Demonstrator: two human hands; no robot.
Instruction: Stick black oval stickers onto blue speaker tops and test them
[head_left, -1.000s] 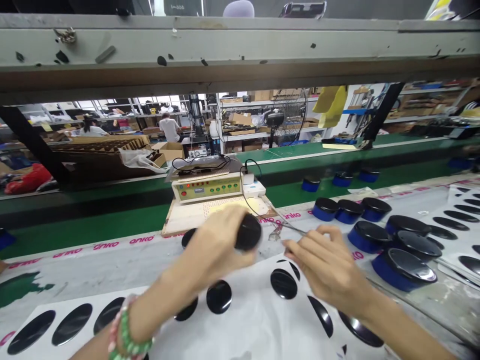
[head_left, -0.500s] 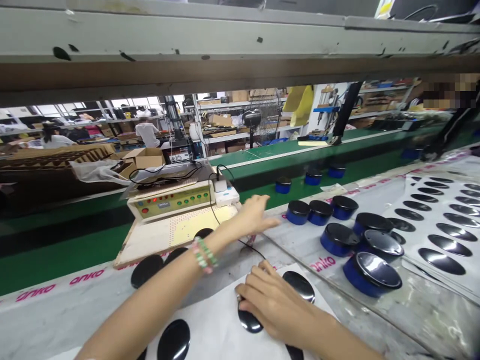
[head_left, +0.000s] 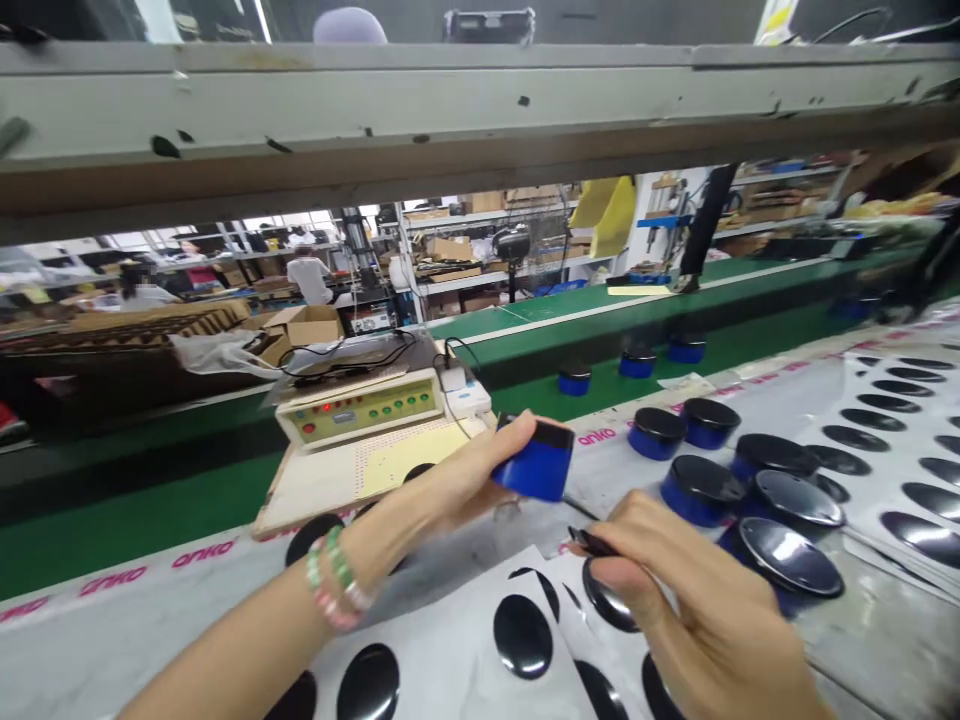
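My left hand (head_left: 480, 470), with a beaded bracelet on the wrist, grips a blue round container with a black top (head_left: 536, 470), tilted above the bench. Lower right, my right hand (head_left: 690, 600) pinches a thin, dark, glossy piece (head_left: 592, 542) between thumb and fingers; its exact kind is unclear. Below both hands lies a white sheet (head_left: 450, 640) with glossy black round discs (head_left: 523, 636) on it. Several more blue containers with black tops (head_left: 701, 488) stand to the right of my hands.
Behind my left arm sits a control box with green buttons (head_left: 367, 408) on a pale board. A green conveyor (head_left: 540, 318) runs behind, carrying several blue containers. More disc sheets (head_left: 855, 437) lie at right. A shelf beam (head_left: 360, 100) crosses overhead; people are in the background.
My left hand has taken hold of a blue container and drawn it nearer. My right hand has risen from the sheet and moved right, pinching a dark piece.
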